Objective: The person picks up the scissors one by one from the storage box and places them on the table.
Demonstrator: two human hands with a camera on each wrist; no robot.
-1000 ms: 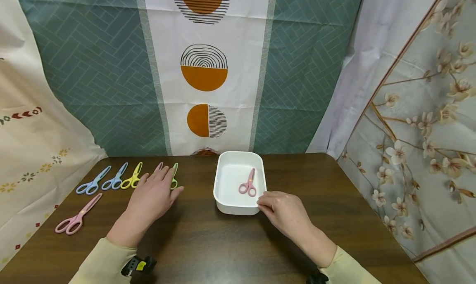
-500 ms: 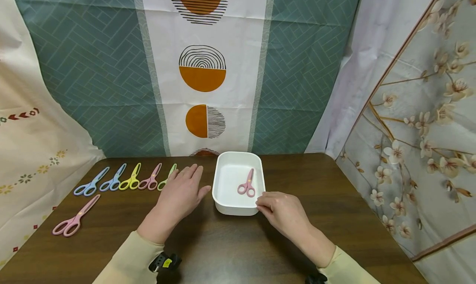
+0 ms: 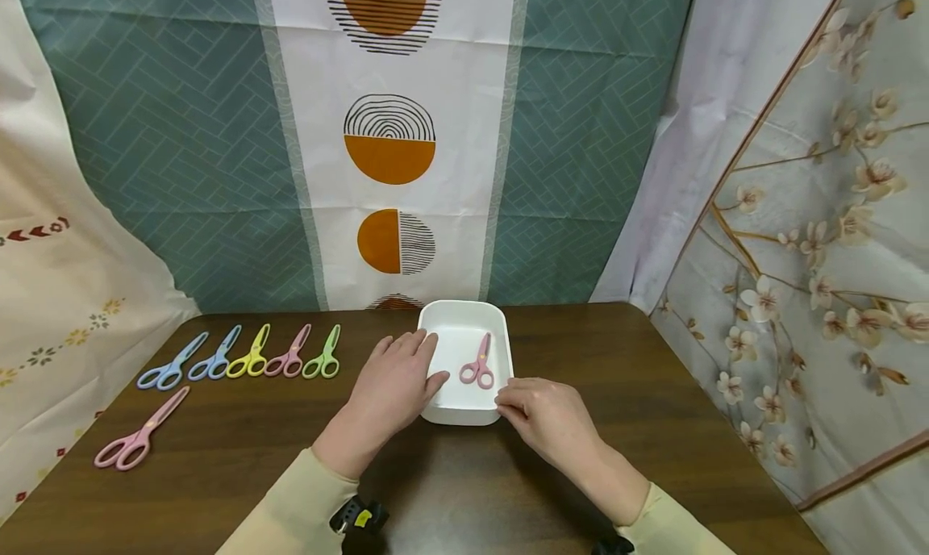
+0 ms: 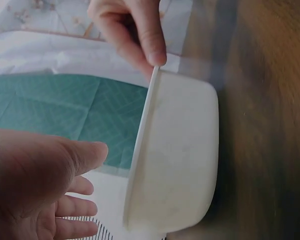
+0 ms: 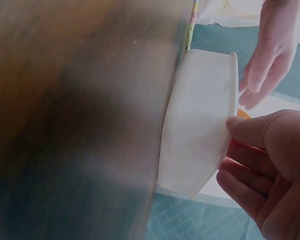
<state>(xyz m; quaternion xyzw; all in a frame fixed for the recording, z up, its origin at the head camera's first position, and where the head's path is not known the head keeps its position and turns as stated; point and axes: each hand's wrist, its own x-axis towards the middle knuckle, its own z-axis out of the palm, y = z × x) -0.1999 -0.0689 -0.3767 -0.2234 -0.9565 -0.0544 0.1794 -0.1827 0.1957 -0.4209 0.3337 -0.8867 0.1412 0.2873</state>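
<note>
A white plastic box [image 3: 453,416] stands on the table with one pair of small pink scissors [image 3: 479,364] lying inside it. My right hand [image 3: 555,418] pinches the box's near right corner, thumb outside the rim, as the right wrist view shows too. Over the box's left rim hovers my left hand [image 3: 392,381], its fingers extended and holding nothing. In the left wrist view that hand's thumb [image 4: 90,154] is apart from the box wall. Part of the box's left side is hidden behind the left hand.
Left of the box, a row holds two blue scissors [image 3: 174,371], yellow scissors [image 3: 254,357], pink scissors [image 3: 292,357] and green scissors [image 3: 322,360]. Larger pink scissors [image 3: 141,436] lie nearer the front left. Curtains [image 3: 573,176] hang behind the dark wooden table [image 3: 218,490].
My left hand has moved right, from above the pink and green scissors to the box's left rim, uncovering the row. My right hand keeps its grip on the box corner.
</note>
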